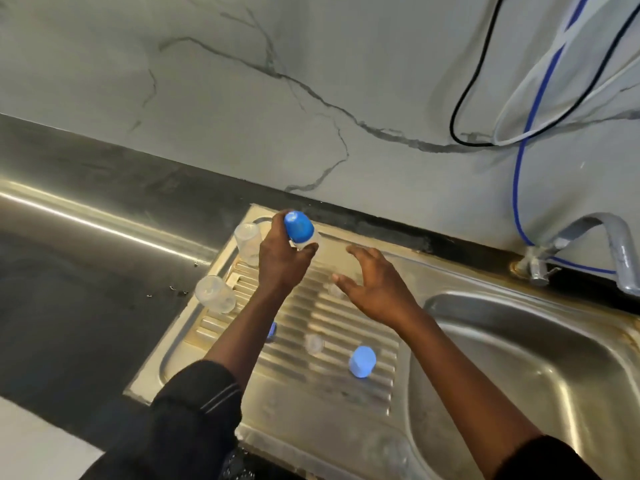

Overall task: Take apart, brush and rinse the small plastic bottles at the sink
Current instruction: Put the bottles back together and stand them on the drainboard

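AT THE SINK: A person's left hand [282,261] holds a small blue-capped bottle [300,232] above the drainboard [322,403], well to the left of the sink basin [519,358]. Its fingers are wrapped round the pale body just under the cap. The right hand [375,289], nearer the basin, hovers with fingers spread wide, holding nothing. A clear bottle [247,242] and a second clear bottle [214,294], both uncapped, stand at the drainboard edge farthest from the basin. A loose blue cap [362,361] and a small clear part [314,342] lie on the ribs closer to it. The held bottle looks like light, thin-walled plastic and is probably wet and slick. Gripping the body firmly while the free hand twists the cap seems the safest way to open it without crushing it.
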